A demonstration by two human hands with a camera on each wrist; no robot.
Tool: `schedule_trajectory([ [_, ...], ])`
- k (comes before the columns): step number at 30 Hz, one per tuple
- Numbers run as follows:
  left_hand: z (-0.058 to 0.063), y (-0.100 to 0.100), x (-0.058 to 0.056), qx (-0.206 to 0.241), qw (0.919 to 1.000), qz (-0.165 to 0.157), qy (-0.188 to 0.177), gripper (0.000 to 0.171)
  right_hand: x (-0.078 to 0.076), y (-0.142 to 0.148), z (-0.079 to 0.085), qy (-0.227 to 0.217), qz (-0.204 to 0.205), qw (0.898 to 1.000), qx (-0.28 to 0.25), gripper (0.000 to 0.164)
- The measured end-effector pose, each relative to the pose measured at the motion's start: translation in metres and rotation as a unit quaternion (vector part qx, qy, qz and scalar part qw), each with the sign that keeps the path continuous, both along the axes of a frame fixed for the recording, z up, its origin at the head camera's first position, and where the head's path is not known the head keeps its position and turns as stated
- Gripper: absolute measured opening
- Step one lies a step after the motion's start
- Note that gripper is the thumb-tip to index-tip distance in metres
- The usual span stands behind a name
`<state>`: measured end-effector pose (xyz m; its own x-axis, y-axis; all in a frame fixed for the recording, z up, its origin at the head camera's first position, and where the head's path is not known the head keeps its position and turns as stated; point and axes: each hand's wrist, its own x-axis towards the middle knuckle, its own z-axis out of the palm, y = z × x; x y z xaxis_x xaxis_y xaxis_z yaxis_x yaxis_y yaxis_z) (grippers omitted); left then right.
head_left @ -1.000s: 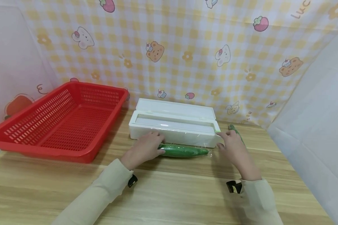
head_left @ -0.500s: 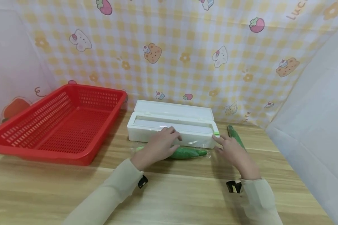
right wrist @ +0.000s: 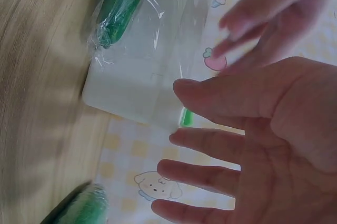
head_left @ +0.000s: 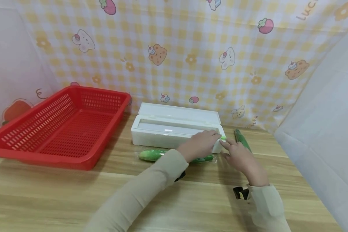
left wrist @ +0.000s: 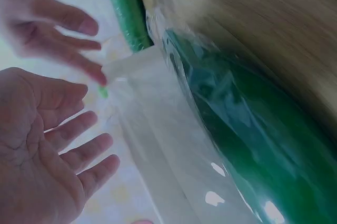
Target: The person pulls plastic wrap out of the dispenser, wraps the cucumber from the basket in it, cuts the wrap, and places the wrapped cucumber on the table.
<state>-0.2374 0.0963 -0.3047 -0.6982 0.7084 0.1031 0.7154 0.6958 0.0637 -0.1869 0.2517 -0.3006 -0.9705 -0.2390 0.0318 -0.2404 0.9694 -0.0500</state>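
A white cling-film box (head_left: 150,138) lies lengthwise with its lid (head_left: 177,112) raised at the back. In front of it is a cucumber (head_left: 152,155) in clear film, its middle hidden under my left arm. My left hand (head_left: 201,144) is over the box's right front part, fingers loosely extended and holding nothing in the left wrist view. At the box's right end, by the green slider (head_left: 223,138), my right hand (head_left: 238,155) has its index fingertip at the corner. Its other fingers are spread, as the right wrist view shows. Film (left wrist: 181,82) stretches between box and cucumber.
A red plastic basket (head_left: 88,159) stands on the left of the wooden table (head_left: 208,206). Another cucumber (head_left: 242,140) lies right of the box, behind my right hand. A patterned cloth (head_left: 179,77) hangs behind, and a white panel (head_left: 324,122) borders the right side.
My left hand has let go of the wrapped cucumber and moved right along the box toward the green slider. My right hand has stayed at the box's right end.
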Motion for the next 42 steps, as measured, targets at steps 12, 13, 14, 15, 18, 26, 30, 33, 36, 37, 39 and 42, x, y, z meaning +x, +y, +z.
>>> schedule_trajectory([
  [12, -0.004, 0.036, 0.005, -0.065, 0.9958, 0.06, 0.022, 0.055, 0.001, 0.001, -0.001, 0.009, -0.003, 1.0, 0.007, 0.045],
  [13, -0.004, 0.037, 0.006, -0.064, 0.9957, 0.062, 0.027, 0.053, 0.001, 0.001, -0.001, 0.008, -0.005, 1.0, 0.008, 0.045],
  [14, -0.005, 0.037, 0.006, -0.063, 0.9955, 0.064, 0.031, 0.051, 0.002, 0.0, 0.0, 0.009, -0.005, 1.0, 0.008, 0.045],
  [15, -0.005, 0.038, 0.006, -0.06, 0.9955, 0.066, 0.033, 0.05, 0.002, 0.0, 0.0, 0.01, -0.005, 1.0, 0.009, 0.045],
  [18, -0.006, 0.038, 0.006, -0.053, 0.9954, 0.072, 0.033, 0.048, 0.003, 0.0, 0.0, 0.013, -0.005, 1.0, 0.009, 0.045],
  [26, -0.002, 0.037, 0.006, -0.059, 0.9941, 0.09, 0.018, 0.049, 0.004, -0.002, 0.0, 0.004, -0.016, 1.0, 0.017, 0.045],
  [30, 0.0, 0.035, 0.005, -0.065, 0.9934, 0.094, 0.012, 0.053, 0.005, -0.004, 0.0, 0.002, -0.022, 0.999, 0.023, 0.045],
  [33, 0.0, 0.034, 0.004, -0.063, 0.9932, 0.097, 0.007, 0.055, 0.006, -0.005, 0.0, 0.003, -0.025, 0.999, 0.034, 0.046],
  [36, 0.001, 0.034, 0.004, -0.067, 0.9928, 0.1, 0.006, 0.056, 0.006, -0.005, -0.001, 0.006, -0.026, 0.999, 0.043, 0.046],
  [37, 0.002, 0.034, 0.004, -0.068, 0.9926, 0.1, 0.005, 0.057, 0.006, -0.005, -0.001, 0.007, -0.027, 0.999, 0.044, 0.046],
  [39, 0.004, 0.034, 0.005, -0.07, 0.9924, 0.1, 0.002, 0.058, 0.006, -0.005, -0.001, 0.009, -0.028, 0.998, 0.046, 0.046],
  [42, 0.006, 0.034, 0.005, -0.077, 0.992, 0.1, -0.002, 0.062, 0.006, -0.006, -0.001, 0.009, -0.029, 0.998, 0.049, 0.046],
])
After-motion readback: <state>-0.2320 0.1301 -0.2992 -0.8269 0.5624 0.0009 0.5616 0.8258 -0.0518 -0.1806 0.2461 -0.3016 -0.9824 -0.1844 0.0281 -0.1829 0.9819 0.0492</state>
